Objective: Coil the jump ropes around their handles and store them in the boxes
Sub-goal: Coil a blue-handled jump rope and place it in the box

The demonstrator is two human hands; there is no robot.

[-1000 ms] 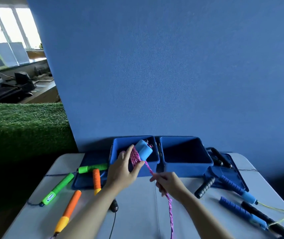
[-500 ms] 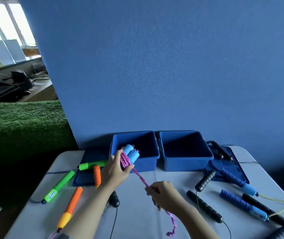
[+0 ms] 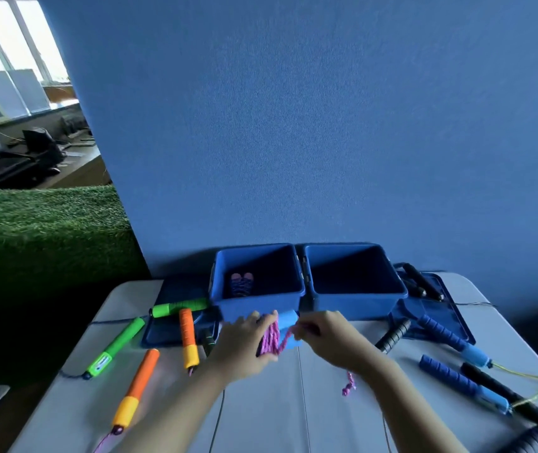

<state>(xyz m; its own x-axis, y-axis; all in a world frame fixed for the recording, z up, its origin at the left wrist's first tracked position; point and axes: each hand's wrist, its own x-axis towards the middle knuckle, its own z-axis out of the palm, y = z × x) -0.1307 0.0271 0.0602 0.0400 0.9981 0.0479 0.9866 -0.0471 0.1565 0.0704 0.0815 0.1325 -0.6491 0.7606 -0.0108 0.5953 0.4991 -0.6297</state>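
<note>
Bare table (image 3: 293,416) lies open in the near middle, between the two forearms. To the left, the orange handles (image 3: 137,387) and green handles (image 3: 115,346) lie scattered, with narrow gaps between them. To the right, blue handles (image 3: 463,384) and black handles (image 3: 393,335) crowd the surface out to the edge. The far side is walled off by two open boxes: the right box (image 3: 355,302) looks unfilled, while the left box (image 3: 257,304) holds what seems a coiled rope (image 3: 241,284) low inside.

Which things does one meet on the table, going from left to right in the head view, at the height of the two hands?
Green handle → orange handle → left hand → pink rope → right hand → black handle → blue handle.
</note>
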